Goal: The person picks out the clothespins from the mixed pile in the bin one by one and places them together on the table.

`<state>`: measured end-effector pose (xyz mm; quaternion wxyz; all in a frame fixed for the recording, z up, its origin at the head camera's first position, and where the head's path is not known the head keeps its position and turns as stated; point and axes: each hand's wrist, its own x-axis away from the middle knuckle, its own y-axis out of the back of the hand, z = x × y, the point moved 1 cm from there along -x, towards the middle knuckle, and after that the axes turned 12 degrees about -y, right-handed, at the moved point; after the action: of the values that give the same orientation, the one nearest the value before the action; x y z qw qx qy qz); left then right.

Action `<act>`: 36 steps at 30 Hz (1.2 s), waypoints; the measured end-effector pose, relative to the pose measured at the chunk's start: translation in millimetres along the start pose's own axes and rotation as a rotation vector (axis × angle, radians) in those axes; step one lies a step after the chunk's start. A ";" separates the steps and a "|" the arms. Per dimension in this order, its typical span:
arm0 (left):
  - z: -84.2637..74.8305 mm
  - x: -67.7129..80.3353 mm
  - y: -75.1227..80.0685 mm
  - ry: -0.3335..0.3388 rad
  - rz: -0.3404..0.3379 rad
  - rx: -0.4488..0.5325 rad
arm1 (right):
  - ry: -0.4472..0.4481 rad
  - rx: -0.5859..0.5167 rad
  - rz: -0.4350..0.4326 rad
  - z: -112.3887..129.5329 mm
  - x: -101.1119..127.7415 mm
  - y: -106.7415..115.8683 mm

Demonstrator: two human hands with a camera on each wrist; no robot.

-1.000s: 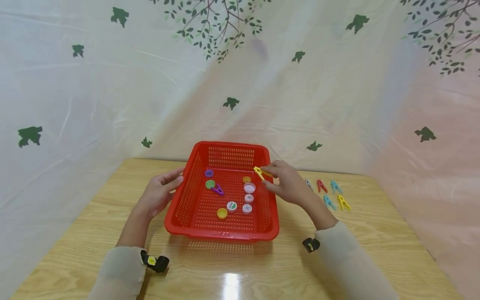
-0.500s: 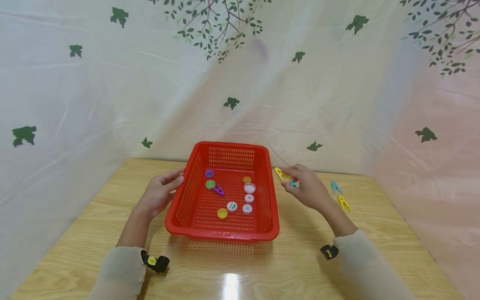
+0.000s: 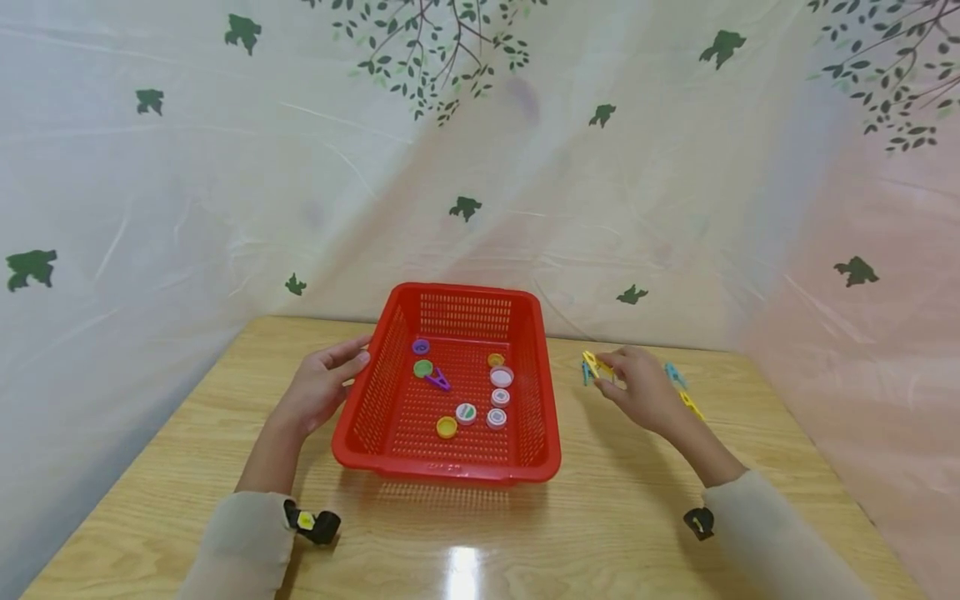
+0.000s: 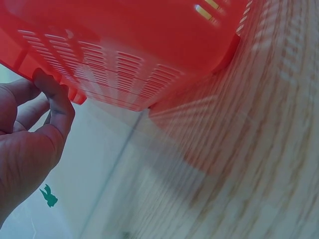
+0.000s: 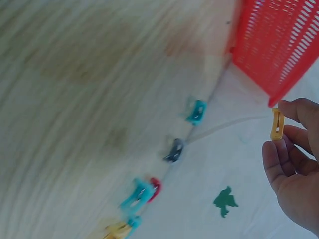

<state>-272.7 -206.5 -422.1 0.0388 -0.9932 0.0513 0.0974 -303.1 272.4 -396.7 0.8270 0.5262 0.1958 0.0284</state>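
Observation:
A red plastic basket point(image 3: 352, 457) stands on the wooden table, and my left hand point(image 3: 318, 388) grips its left rim. In the left wrist view, the curled fingers point(image 4: 56, 102) of that hand meet the rim. To the basket's right, my right hand point(image 3: 645, 390) pinches a yellow clothespin point(image 3: 591, 362) between thumb and fingers, raised over the table. Beyond it lies a blue clothespin point(image 3: 587, 373), partly covered in the head view. The right wrist view shows a row of loose clothespins: teal point(image 5: 198, 112), dark grey point(image 5: 175, 151), red point(image 5: 155, 188) and others.
Inside the basket lie a purple clothespin point(image 3: 438, 380) and several bottle caps, among them a green cap point(image 3: 423, 368) and a yellow cap point(image 3: 446, 427). A patterned curtain point(image 3: 480, 167) hangs behind the table's back edge. A yellow clothespin point(image 3: 692, 405) lies by the right forearm.
My right hand has moved right, from over the basket's right rim to above the loose clothespins, still pinching the yellow clothespin. My left hand and the basket have stayed put.

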 end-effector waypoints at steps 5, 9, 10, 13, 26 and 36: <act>-0.1 -1.2 1.1 0.003 0.000 -0.003 | -0.020 -0.012 0.020 -12.0 6.5 -1.6; -0.2 -1.5 1.5 0.009 0.000 0.002 | -0.054 -0.034 0.050 -20.8 11.3 -4.0; 0.0 -1.5 1.5 0.010 0.000 0.002 | -0.062 -0.035 0.054 -22.9 12.6 -4.5; 0.4 -0.8 1.6 0.012 0.002 -0.003 | -0.090 -0.034 0.062 -28.6 16.0 -7.2; 2.3 0.0 2.1 0.015 0.006 -0.006 | -0.231 0.004 0.092 -43.7 26.2 -18.4; 0.6 -0.6 1.3 0.009 0.007 -0.006 | -0.257 0.043 0.114 -46.1 28.9 -23.4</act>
<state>-273.5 -207.7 -422.7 0.0352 -0.9935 0.0547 0.0931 -296.6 309.0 -442.9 0.8309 0.5534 0.0585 0.0037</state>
